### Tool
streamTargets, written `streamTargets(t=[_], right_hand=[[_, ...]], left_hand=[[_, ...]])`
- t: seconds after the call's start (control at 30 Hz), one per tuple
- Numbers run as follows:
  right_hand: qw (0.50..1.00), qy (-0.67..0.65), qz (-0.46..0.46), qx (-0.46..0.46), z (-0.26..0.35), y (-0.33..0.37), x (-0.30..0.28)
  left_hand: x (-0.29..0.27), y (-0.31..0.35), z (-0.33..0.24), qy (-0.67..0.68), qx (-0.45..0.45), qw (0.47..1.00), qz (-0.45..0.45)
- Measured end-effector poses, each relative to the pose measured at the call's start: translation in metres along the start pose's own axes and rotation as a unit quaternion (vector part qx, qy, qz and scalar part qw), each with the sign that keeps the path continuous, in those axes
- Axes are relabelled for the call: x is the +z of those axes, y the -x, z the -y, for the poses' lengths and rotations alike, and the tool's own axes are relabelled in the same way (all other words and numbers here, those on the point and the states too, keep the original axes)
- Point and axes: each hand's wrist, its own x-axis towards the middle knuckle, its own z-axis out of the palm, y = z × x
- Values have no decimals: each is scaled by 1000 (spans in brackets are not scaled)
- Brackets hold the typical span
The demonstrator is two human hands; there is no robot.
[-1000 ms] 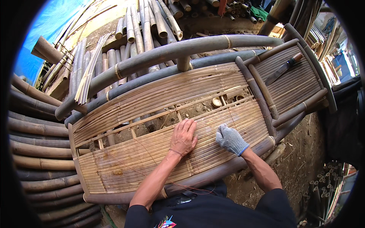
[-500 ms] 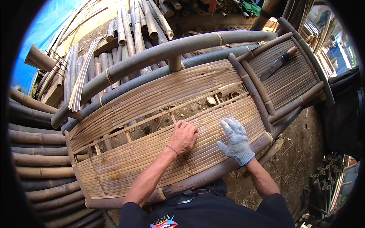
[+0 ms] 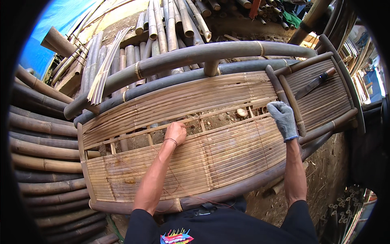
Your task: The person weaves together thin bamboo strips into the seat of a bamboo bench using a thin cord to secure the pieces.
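Note:
A bamboo bench (image 3: 231,201) with a slatted seat (image 3: 227,156) lies before me. A long gap runs along the middle of the seat, crossed by short struts, with a thin bamboo slat (image 3: 132,138) along its far side. My bare left hand (image 3: 175,133) is closed at the gap's near edge, by that slat. What its fingers hold is hidden. My right hand (image 3: 282,120), in a grey glove, is raised at the gap's right end with its fingers curled shut. I cannot make out anything in it. Thin reddish cord (image 3: 211,199) trails over the near slats and front rail.
A knife with a wooden handle (image 3: 327,74) lies on the bench's right slatted section. Pale split strips (image 3: 107,67) lean over the back rail at left. Thick bamboo poles (image 3: 48,164) are stacked at left, and more poles (image 3: 158,28) lie behind.
My left hand has moved left from the near slats to the gap. My gloved right hand has gone from spread to curled and moved right and farther away. The view has shifted.

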Motion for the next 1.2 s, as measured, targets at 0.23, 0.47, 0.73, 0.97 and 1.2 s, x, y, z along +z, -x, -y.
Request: streamTargets(t=[0.23,0.47,0.73,0.97,1.2], right_hand=[[859,463,197,-90,12,-2,141],[837,209,493,-110,-51,-27,254],[857,229,440,-137,-21,-15,235],[946,98,127,-282,50,45,182],[958,-181,216,63,66,92,91]], left_hand=[[5,11,-40,-45,-60,997,6],[54,-35,-15,12,19,992,125],[29,-9,-26,86,-12,993,78],[5,12,-21,257,78,956,114],[-13,29,-50,206,129,951,193]])
